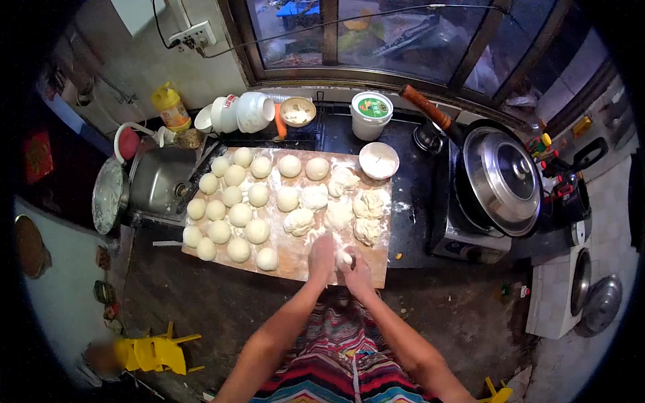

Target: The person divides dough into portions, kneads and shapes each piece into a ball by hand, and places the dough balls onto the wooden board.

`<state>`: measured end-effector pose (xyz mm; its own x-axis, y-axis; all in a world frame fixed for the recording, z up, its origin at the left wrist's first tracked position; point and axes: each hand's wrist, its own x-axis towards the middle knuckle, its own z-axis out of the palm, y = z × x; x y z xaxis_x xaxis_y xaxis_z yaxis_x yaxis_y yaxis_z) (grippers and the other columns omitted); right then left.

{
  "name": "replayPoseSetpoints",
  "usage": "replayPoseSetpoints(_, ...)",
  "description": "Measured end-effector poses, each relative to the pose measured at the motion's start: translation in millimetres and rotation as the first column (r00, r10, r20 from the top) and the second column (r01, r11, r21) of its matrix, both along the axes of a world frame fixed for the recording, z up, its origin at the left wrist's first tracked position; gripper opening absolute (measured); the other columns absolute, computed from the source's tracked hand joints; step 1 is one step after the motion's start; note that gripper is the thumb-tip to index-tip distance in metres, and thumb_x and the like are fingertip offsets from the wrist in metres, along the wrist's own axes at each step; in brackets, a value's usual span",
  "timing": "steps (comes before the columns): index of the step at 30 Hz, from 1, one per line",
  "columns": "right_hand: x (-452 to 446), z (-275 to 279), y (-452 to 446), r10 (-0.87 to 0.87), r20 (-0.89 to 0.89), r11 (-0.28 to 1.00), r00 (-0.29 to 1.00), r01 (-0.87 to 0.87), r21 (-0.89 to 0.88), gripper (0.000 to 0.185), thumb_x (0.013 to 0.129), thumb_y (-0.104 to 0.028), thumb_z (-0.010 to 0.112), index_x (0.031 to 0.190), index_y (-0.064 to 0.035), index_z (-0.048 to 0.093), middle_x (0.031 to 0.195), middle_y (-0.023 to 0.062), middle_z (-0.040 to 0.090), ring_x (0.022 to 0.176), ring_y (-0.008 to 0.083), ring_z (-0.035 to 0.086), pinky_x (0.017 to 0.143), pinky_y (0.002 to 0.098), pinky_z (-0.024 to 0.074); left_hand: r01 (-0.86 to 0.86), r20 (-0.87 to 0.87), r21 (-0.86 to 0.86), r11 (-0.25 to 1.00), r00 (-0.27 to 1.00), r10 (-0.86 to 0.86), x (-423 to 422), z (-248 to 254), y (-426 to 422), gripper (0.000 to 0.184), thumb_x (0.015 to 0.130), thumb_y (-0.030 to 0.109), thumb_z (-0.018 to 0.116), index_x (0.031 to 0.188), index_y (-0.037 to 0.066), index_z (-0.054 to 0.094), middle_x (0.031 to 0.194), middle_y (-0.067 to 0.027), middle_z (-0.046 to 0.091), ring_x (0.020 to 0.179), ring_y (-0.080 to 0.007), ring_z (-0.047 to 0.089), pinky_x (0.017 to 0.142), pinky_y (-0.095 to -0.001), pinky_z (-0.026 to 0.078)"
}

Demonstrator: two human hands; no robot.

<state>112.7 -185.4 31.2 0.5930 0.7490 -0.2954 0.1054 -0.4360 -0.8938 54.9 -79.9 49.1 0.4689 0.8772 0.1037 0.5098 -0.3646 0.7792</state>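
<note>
Near the front edge of a floured wooden board (302,262), my right hand (356,272) curls its fingers round a small piece of dough (345,258). Just left of it, my left hand (322,256) lies with its fingers stretched forward and together on the board, its palm side hidden. Several smooth round dough balls (240,215) fill the board's left half. Beyond my hands lie several rough dough lumps (338,213). A white bowl of flour (379,160) rests on the board's back right corner.
A lidded wok (500,176) on a stove stands at the right. Behind the board are a white tub (371,117), stacked bowls (254,112) and a small bowl (297,111). A sink (158,176) is at the left. A person (104,356) is partly visible at lower left, by yellow chairs.
</note>
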Motion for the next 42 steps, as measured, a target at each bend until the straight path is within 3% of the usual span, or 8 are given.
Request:
replayPoseSetpoints(3,-1.4,38.2,-23.8,0.186,0.711,0.926,0.678,-0.362,0.103,0.048,0.083,-0.007,0.058,0.129,-0.0019,0.045,0.097,0.0152,0.059,0.091,0.0282,0.059,0.083,0.0384,0.048,-0.183,-0.107,0.192,0.964,0.973,0.206,-13.0,-33.8,-28.5,0.019,0.087,0.019,0.051,0.078,0.004,0.058,0.076,-0.016,0.057,0.077,-0.0336,0.056,0.072,-0.0478,0.041)
replayPoseSetpoints(7,0.1,47.0,-16.0,-0.066,-0.022,0.998,0.998,0.066,0.009,0.047,0.082,-0.011,0.061,0.126,-0.0029,0.049,0.103,0.0197,0.056,0.101,0.0335,0.056,0.089,0.0412,0.0457,0.24,-0.251,0.48,0.844,0.959,-0.13,-1.9,-12.1,13.4,0.016,0.083,0.018,0.057,0.072,0.007,0.059,0.078,-0.014,0.061,0.077,-0.0309,0.058,0.069,-0.0444,0.043)
replayPoseSetpoints(11,-2.9,34.7,-1.0,0.032,0.433,0.993,0.901,-0.079,0.091,0.043,0.084,-0.011,0.061,0.125,-0.0034,0.05,0.115,0.0211,0.055,0.107,0.0358,0.053,0.093,0.042,0.0435,0.218,-0.212,0.493,0.843,0.969,-0.127,15.7,-13.3,35.3,0.017,0.082,0.019,0.058,0.07,0.007,0.06,0.072,-0.012,0.059,0.076,-0.0316,0.058,0.069,-0.0436,0.044)
replayPoseSetpoints(18,19.8,38.8,-9.1,0.144,0.296,0.988,0.944,-0.152,0.006,0.043,0.084,-0.019,0.061,0.124,-0.0044,0.053,0.117,0.0204,0.056,0.108,0.0357,0.054,0.095,0.0413,0.0428,-0.144,-0.238,0.579,0.802,0.911,0.336,-19.7,33.8,54.4,0.041,0.077,0.028,0.069,0.104,0.0,0.059,0.113,-0.0221,0.057,0.104,-0.0372,0.053,0.088,-0.0502,0.04)
replayPoseSetpoints(29,33.3,75.9,23.4,0.087,0.167,0.985,0.982,-0.11,0.135,0.042,0.089,-0.031,0.061,0.123,-0.0069,0.058,0.103,0.0132,0.064,0.091,0.0214,0.059,0.081,0.0335,0.0475,0.264,0.209,-0.595,0.759,0.963,-0.17,-57.2,71.6,41.9,0.053,0.076,0.015,0.065,0.123,0.002,0.045,0.11,-0.013,0.06,0.103,-0.0223,0.057,0.087,-0.036,0.047)
replayPoseSetpoints(33,31.2,111.4,38.2,0.277,-0.134,0.961,0.951,-0.272,0.055,0.038,0.089,-0.027,0.063,0.119,-0.005,0.058,0.085,0.0058,0.061,0.075,0.012,0.054,0.067,0.0288,0.0467,0.442,0.479,-0.765,0.468,0.877,-0.046,-64.7,64.9,37.8,0.063,0.077,0.015,0.068,0.133,0.003,0.041,0.12,-0.0097,0.054,0.107,-0.0179,0.053,0.09,-0.03,0.045)
replayPoseSetpoints(39,31.3,86.7,28.0,0.206,-0.102,0.978,0.973,-0.206,0.017,0.032,0.089,-0.021,0.064,0.114,-0.0017,0.059,0.087,0.0034,0.061,0.076,0.0113,0.056,0.067,0.0268,0.047,0.486,0.367,-0.586,0.649,0.873,-0.322,-54.4,77.0,26.9,0.046,0.082,0.027,0.071,0.121,0.003,0.06,0.111,-0.0078,0.063,0.101,-0.0149,0.058,0.085,-0.0291,0.048)
replayPoseSetpoints(42,39.4,88.3,20.9,0.147,-0.608,0.973,0.78,-0.005,0.229,0.03,0.089,-0.02,0.064,0.113,-0.0024,0.059,0.087,0.0019,0.061,0.074,0.011,0.056,0.066,0.0253,0.0468,0.367,0.103,-0.609,0.703,0.916,-0.388,-52.3,82.0,31.8,0.038,0.082,0.027,0.07,0.113,0.005,0.066,0.101,-0.0124,0.068,0.092,-0.0209,0.065,0.082,-0.0331,0.05)
